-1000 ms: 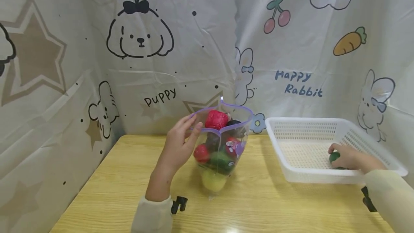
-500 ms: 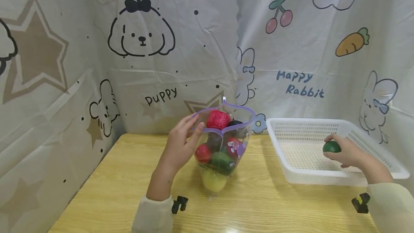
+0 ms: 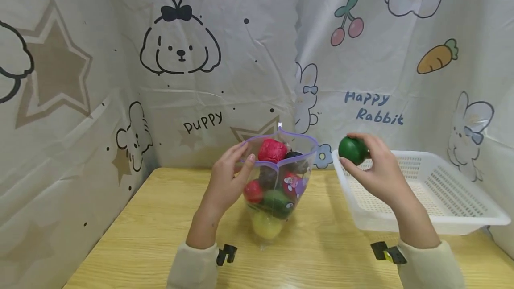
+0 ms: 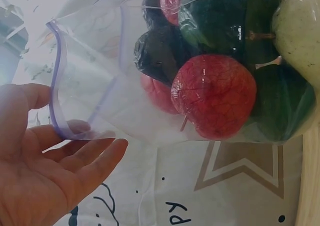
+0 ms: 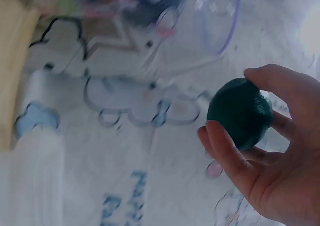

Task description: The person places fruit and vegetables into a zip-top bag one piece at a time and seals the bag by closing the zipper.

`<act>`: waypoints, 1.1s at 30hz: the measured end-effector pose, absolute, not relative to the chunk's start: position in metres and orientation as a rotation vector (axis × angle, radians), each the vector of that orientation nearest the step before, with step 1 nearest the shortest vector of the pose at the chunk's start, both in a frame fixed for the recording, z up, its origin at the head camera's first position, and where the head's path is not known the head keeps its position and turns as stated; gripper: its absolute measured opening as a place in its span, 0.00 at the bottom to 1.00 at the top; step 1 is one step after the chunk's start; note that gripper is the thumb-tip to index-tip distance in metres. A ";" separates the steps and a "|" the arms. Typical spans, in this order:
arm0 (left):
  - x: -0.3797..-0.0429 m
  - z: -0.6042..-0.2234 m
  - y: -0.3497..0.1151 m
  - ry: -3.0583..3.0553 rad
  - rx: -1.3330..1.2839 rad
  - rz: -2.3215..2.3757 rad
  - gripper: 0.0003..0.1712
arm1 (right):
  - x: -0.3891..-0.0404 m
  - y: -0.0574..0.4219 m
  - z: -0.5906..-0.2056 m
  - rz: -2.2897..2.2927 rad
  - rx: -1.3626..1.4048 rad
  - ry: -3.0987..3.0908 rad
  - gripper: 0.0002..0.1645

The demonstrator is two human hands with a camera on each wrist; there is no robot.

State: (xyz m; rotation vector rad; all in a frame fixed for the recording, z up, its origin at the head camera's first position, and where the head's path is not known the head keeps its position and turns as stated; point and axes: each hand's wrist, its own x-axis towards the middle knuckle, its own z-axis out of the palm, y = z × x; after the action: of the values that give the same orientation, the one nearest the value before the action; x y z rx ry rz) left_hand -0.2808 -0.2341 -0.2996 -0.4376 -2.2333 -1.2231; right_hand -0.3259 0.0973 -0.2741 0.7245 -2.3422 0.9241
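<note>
At the middle of the table, a clear zip bag stands with its purple-edged mouth open. Inside are a wrinkled red fruit, other red and dark green pieces, and a pale yellow-green one at the bottom. My left hand holds the left side of the bag's rim between thumb and fingers; the left wrist view shows the thumb against the purple edge. To the right of the bag, my right hand grips a smooth, dark green round fruit in the air, near the basket's back left corner.
A white perforated plastic basket stands on the right of the wooden table. Behind and at the sides hangs a pale cloth printed with cartoon figures.
My right hand has lifted the green round fruit out of the white basket and carried it up and left toward the bag. My left hand stays at the bag's rim.
</note>
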 end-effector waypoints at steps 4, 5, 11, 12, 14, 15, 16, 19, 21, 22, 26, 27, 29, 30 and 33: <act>-0.278 -0.300 -0.235 -2.248 -0.420 -1.245 0.29 | -0.317 0.062 -0.257 1.003 0.832 -2.232 0.32; -0.278 -0.300 -0.235 -2.248 -0.421 -1.250 0.29 | -0.315 0.054 -0.253 1.017 0.861 -2.207 0.32; -0.274 -0.302 -0.234 -2.259 -0.430 -1.246 0.29 | -0.310 0.015 -0.241 1.078 0.996 -2.158 0.34; -0.274 -0.302 -0.234 -2.259 -0.433 -1.248 0.29 | -0.310 0.009 -0.240 1.081 1.016 -2.163 0.34; -0.274 -0.302 -0.235 -2.251 -0.446 -1.247 0.29 | -0.310 0.001 -0.239 1.077 1.057 -2.169 0.33; -0.274 -0.302 -0.235 -2.247 -0.453 -1.248 0.29 | -0.311 -0.002 -0.239 1.070 1.074 -2.173 0.34; -0.273 -0.301 -0.235 -2.246 -0.455 -1.246 0.29 | -0.312 -0.005 -0.239 1.067 1.088 -2.177 0.34; -0.273 -0.300 -0.237 -2.244 -0.465 -1.239 0.29 | -0.314 -0.011 -0.240 1.054 1.112 -2.187 0.34; -0.273 -0.301 -0.237 -2.253 -0.459 -1.242 0.29 | -0.315 -0.014 -0.241 1.056 1.125 -2.199 0.34; -0.273 -0.301 -0.237 -2.257 -0.457 -1.245 0.30 | -0.316 -0.015 -0.242 1.062 1.131 -2.205 0.34; -0.272 -0.301 -0.238 -2.269 -0.448 -1.250 0.30 | -0.317 -0.018 -0.243 1.079 1.140 -2.235 0.34; -0.272 -0.301 -0.238 -2.270 -0.447 -1.249 0.30 | -0.317 -0.018 -0.243 1.081 1.140 -2.244 0.34; -0.273 -0.300 -0.238 -2.265 -0.450 -1.250 0.30 | -0.317 -0.019 -0.243 1.083 1.139 -2.254 0.34; -0.274 -0.300 -0.238 -2.262 -0.453 -1.248 0.30 | -0.317 -0.019 -0.243 1.081 1.138 -2.257 0.34; -0.273 -0.300 -0.238 -2.264 -0.455 -1.252 0.30 | -0.317 -0.020 -0.245 1.057 1.134 -2.261 0.34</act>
State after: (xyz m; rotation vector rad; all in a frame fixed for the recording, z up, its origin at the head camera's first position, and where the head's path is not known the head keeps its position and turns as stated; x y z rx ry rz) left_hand -0.2731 -0.2376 -0.3002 -0.4551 -2.2637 -1.2517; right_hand -0.3166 -0.0197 -0.2447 1.1338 -2.2614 1.0567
